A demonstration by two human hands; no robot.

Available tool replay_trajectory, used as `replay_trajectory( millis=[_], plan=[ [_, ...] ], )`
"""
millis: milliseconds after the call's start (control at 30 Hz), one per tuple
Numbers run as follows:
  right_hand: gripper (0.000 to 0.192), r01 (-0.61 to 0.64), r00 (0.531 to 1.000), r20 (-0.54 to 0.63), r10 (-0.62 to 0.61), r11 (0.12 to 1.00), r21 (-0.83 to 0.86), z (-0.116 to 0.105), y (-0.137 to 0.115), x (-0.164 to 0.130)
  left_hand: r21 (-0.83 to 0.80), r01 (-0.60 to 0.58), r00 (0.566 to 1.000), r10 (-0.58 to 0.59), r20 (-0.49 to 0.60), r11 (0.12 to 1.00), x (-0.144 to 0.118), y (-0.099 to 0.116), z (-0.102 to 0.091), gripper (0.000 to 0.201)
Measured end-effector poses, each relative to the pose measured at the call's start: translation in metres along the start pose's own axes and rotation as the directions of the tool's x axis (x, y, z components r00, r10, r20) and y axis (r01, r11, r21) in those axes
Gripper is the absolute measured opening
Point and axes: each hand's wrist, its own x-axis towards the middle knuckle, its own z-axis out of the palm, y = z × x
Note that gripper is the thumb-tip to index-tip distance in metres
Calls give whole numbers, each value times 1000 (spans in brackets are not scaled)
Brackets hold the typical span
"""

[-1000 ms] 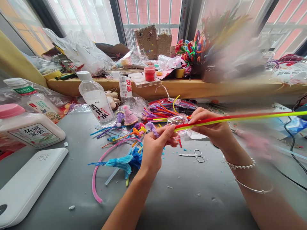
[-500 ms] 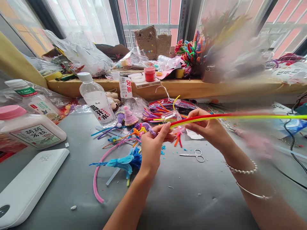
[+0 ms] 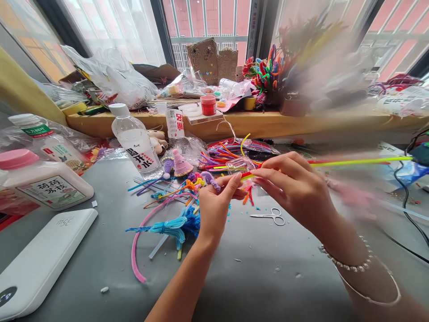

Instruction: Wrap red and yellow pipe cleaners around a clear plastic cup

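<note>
Red and yellow pipe cleaners (image 3: pixel 362 162) lie side by side, level above the table, and run out to the right. My left hand (image 3: pixel 219 197) pinches their left end between thumb and forefinger. Just right of it, my right hand (image 3: pixel 288 183) is closed on the same pipe cleaners, its fingertips near my left thumb. Below the hands, small silver scissors (image 3: pixel 275 216) rest on the table. A bundle of light blue pipe cleaners (image 3: pixel 170 227) and a curved pink pipe cleaner (image 3: pixel 136 250) lie to the left of my left wrist.
A clear bottle (image 3: pixel 136 145), a pink-capped bottle (image 3: pixel 47 181) and a white power bank (image 3: pixel 50 259) stand or lie at left. Loose coloured pipe cleaners (image 3: pixel 217 156) and a pink crocheted hat (image 3: pixel 181 164) are behind my hands. Black cables (image 3: pixel 406 192) run along the right.
My right hand has turned over more and its fingers now cover more of the pipe cleaners near my left thumb. My left hand has barely moved.
</note>
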Motion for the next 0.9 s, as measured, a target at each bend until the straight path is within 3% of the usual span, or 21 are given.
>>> replay_trajectory(
  millis=[233,900],
  plan=[
    [9,48,999,19,-49,999,16,3,3,-1,52,-5,1000,4,26,999,-1,0,0,20],
    [9,21,1000,-10,-20,998,60,3,3,-1,93,-44,998,40,47,995,-2,3,-1,20]
  ],
)
